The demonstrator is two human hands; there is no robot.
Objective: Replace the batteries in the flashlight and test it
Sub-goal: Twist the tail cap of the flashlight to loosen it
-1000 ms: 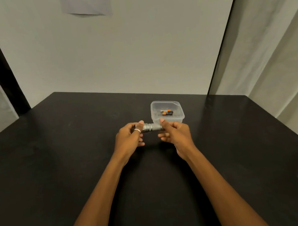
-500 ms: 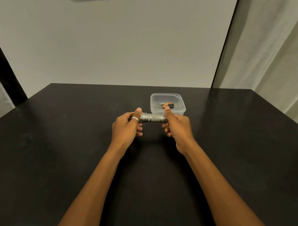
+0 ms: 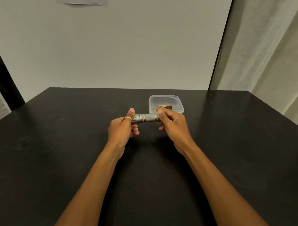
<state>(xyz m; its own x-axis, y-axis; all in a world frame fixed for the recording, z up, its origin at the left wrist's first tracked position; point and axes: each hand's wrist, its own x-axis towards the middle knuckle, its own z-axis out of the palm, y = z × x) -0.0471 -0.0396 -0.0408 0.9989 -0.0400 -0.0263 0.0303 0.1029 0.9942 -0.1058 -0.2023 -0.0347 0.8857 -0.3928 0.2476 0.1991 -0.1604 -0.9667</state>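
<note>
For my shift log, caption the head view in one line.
Left hand and right hand hold a grey flashlight by its ends over the black table; clear tub with batteries behind.

The flashlight (image 3: 146,117) is silvery grey, its barrel banded with fine ribs. The table (image 3: 57,160) is plain black (faintly scuffed). The container (image 3: 163,96) is clear, colourless plastic; the batteries (image 3: 167,107) inside are black with orange ends. The ring (image 3: 128,118) is silver, the wall (image 3: 137,49) off-white.
</note>
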